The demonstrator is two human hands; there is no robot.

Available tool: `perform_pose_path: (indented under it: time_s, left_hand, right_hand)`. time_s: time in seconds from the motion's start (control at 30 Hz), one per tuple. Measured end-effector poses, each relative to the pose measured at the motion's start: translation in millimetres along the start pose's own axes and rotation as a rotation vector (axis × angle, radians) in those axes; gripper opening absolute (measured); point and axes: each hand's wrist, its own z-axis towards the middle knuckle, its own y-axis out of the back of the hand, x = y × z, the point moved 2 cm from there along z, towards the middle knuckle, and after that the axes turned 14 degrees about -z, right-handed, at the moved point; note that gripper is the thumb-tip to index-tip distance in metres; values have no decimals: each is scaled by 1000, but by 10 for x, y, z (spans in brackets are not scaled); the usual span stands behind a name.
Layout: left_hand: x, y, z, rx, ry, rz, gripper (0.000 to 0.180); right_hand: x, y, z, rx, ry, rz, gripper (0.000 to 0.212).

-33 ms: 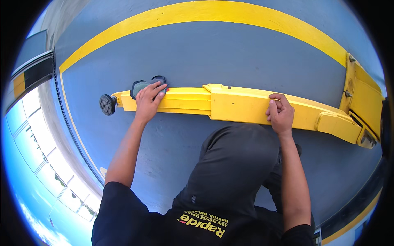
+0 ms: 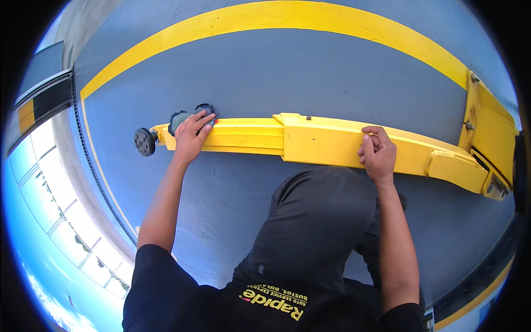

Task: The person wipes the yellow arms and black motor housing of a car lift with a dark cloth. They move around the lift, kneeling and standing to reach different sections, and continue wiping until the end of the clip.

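A long yellow steel lift arm [image 2: 321,145] lies crosswise before me, its narrower inner section [image 2: 246,135] extending leftward from the wider part. Near the left end, my left hand [image 2: 189,139] presses a bunched grey-green and dark blue rag [image 2: 180,119] onto the top of the narrow section. A small red bit shows at the rag's edge by the fingertips. On the wide section, toward the right, my right hand [image 2: 380,157] rests with curled fingers and nothing visible in them. A round black pad [image 2: 145,141] is fixed at the arm's left tip.
To the right, the arm joins a yellow bracket [image 2: 491,135] with bolts. A curved yellow stripe [image 2: 287,15] crosses the grey-blue floor [image 2: 265,72] beyond the arm. My bent knee [image 2: 326,191] is close to the arm's near side. A dark grating [image 2: 91,149] runs along the left.
My left hand and the rag have slid a little to the left along the arm, toward the black pad. The right hand stays in the same place.
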Motion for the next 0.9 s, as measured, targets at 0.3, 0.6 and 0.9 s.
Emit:
perform_pose_path:
  time_s: [0.3,0.6,0.9]
  left_hand:
    - [646,575,241,201,149,312,59]
    - [-781,-462,518,377,-49,98,62]
    - [-1596,-1140,-380,-193,-394,-166,51]
  right_hand:
    - [-61,-37,59,-50,127,-47,13]
    - [-73,-63,62,-53,92,-37,14]
    - [-55,-93,43,-97,120,-65,14]
